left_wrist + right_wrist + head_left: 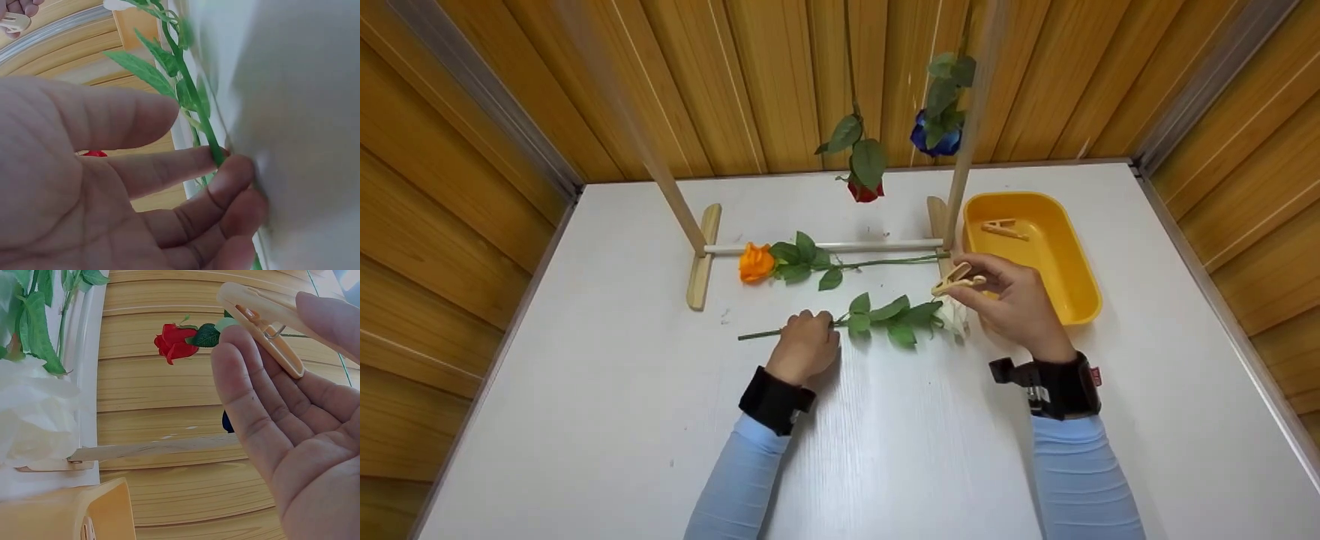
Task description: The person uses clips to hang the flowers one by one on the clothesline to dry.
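Observation:
A white rose (954,316) lies on the table, its bloom to the right and leafy stem to the left. My left hand (808,346) is over the bare stem; in the left wrist view, its fingers curl at the green stem (197,109) while the thumb stays apart. My right hand (1012,300) pinches a light clothespin (958,280) between thumb and fingers, just above the white bloom. The right wrist view shows this clothespin (264,326) with its metal spring. Farther back, an orange rose (756,262) lies along the rack's white bottom bar (877,245).
A wooden rack post (960,176) rises beside the yellow tray (1084,289), where another clothespin (1003,229) lies. Upside down above the table hang a red rose (865,191) and a blue rose (934,139). Wood-patterned walls (780,90) enclose the table.

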`<state>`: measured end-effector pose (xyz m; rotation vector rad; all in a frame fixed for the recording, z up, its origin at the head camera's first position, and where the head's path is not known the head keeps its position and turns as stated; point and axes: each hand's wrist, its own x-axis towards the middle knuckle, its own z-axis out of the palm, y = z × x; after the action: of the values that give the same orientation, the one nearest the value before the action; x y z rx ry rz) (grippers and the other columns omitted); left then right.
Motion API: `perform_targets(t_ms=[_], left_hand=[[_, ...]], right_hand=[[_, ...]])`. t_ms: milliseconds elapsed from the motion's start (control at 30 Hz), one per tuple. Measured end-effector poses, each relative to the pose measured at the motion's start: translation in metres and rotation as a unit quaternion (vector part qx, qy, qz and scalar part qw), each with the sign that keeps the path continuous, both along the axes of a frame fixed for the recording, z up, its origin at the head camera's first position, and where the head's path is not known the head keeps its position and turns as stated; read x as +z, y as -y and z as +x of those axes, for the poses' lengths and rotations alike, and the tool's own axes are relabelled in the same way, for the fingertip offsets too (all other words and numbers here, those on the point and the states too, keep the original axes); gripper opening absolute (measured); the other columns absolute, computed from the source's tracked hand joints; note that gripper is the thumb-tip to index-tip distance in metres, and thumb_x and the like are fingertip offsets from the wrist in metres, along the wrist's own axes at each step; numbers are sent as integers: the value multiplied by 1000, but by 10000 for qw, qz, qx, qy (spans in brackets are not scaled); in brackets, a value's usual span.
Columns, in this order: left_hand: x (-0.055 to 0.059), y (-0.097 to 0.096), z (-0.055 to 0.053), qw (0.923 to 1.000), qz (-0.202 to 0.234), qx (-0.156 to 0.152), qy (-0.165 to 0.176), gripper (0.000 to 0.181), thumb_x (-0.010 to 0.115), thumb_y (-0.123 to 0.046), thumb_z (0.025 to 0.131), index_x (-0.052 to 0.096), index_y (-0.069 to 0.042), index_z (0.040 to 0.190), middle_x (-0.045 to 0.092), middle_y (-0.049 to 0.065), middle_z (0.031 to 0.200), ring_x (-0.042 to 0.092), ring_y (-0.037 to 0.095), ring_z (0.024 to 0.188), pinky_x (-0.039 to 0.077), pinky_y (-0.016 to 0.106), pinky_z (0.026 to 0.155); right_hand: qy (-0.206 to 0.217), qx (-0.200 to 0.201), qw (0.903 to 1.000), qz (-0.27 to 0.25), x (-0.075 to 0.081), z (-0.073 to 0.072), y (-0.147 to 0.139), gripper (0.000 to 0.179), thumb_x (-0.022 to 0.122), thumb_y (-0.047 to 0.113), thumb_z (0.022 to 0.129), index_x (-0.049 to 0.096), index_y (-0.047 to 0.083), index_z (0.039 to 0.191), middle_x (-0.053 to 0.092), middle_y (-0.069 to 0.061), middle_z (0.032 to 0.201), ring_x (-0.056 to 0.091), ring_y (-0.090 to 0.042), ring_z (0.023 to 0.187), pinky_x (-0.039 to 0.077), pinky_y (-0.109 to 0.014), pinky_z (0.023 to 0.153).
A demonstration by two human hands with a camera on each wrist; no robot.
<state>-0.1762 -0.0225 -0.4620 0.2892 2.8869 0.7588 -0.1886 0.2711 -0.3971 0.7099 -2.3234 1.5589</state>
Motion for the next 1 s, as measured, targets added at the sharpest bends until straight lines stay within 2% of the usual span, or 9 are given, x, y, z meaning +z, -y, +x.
perform_targets(t_ms=[167,333,533,600,667,800,900,1000], left_hand=[[0,4,-1,9998,87,184,12,19,58,-11,99,67,5,105,64,26,98,61,46,96,49,54,86],[-2,4,-2,9985,243,376,-321,16,60,-8,97,66,3,88,67,25,87,65,46,89,52,54,80],[-4,5,-2,9918,576,997,-563,33,62,-10,95,58,-3,62,66,20,69,69,43,73,55,52,66],[-3,5,-2,9899,714,1122,-498,37,62,-12,94,57,-6,59,65,16,63,68,41,69,54,49,64],[-3,6,-3,9886,902,1168,-293,38,62,-15,95,56,-9,59,61,10,59,67,36,66,53,44,63],[-6,6,-7,9849,1227,1224,-6,39,62,-18,95,51,-14,58,51,0,54,59,26,58,45,34,58],[-8,7,-8,9818,1363,1307,-193,42,62,-16,94,45,-15,55,44,-2,54,50,22,56,38,30,55],[-7,7,-8,9766,1507,1430,-566,40,63,-14,92,49,-13,55,47,-1,52,55,25,57,41,32,56]], right_hand=[[6,24,10000,17,0,0,0,36,79,-11,83,72,-5,119,75,-18,98,69,-4,86,57,-16,78],[90,23,10000,-9,0,0,1,36,79,-10,84,72,-5,118,76,-16,98,70,-5,88,58,-17,80],[164,80,9998,-59,-1,-1,0,36,79,-10,84,71,-7,119,76,-17,100,71,-6,90,58,-19,80],[165,94,9998,-65,-1,-2,1,36,79,-10,84,70,-8,119,76,-17,100,71,-6,89,59,-20,80],[186,96,9998,-66,-1,-2,1,37,79,-10,84,70,-9,120,75,-18,100,71,-5,89,59,-20,80],[272,64,9996,-88,-2,-1,1,39,78,-10,84,69,-10,122,75,-19,101,71,-4,89,58,-19,79],[305,71,9995,-105,-1,0,1,39,78,-10,84,69,-10,122,74,-20,102,71,-4,90,58,-19,79],[291,110,9994,-131,-1,0,1,39,78,-11,84,68,-10,122,74,-20,101,71,-4,89,59,-20,78]])
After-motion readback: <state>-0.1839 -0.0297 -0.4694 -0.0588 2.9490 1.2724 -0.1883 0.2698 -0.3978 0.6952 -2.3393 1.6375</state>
